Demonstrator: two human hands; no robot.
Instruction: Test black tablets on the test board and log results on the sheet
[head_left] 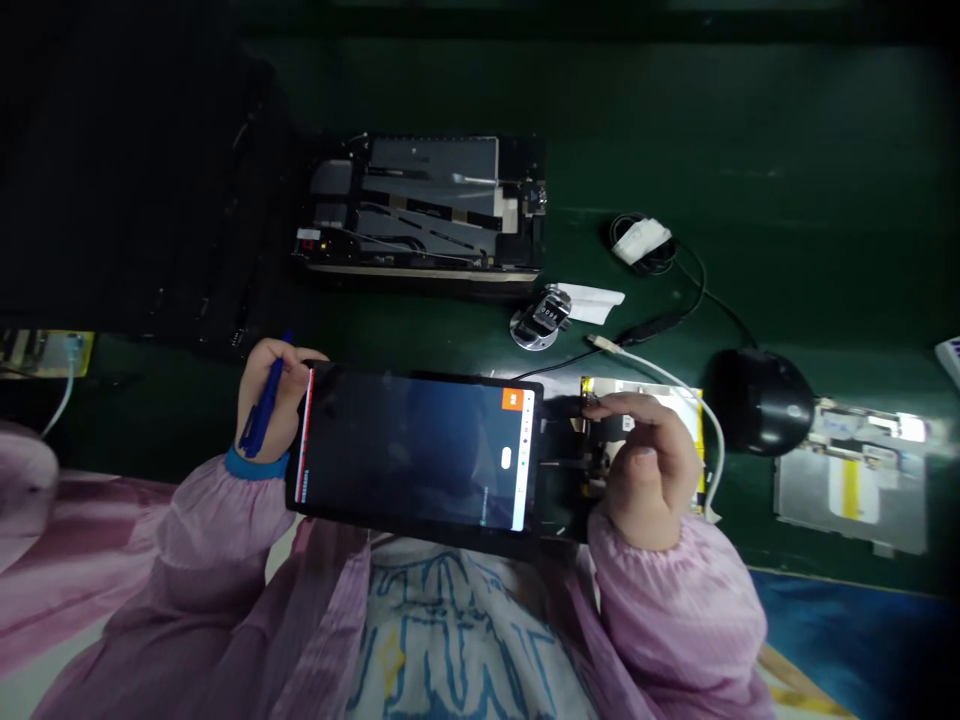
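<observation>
Black-framed screen (412,450), lit, lies low centre in front of the person's torso, mostly dark display with a white strip and orange patch at its right end. Left hand (271,400) closed round the screen's left edge, blue pen (262,410) tucked across the fingers. Right hand (651,465) half curled, index finger stretched to the near end of a yellow-edged board assembly (598,450) just beside the screen; dim there, so can't tell whether it grips or only presses. Progress, by my reading: power-up done, since the display is on; closing up is left, as the board assembly sits bare outside any housing. Farther out: white cable (716,455) curving round the assembly, black mouse (761,400) touching or near a metal-plate assembly (855,490), chrome dial piece (544,318) by a paper strip (592,302), coiled black cable (652,256), opened device (427,210) with its innards exposed, all on a green table (750,170).
</observation>
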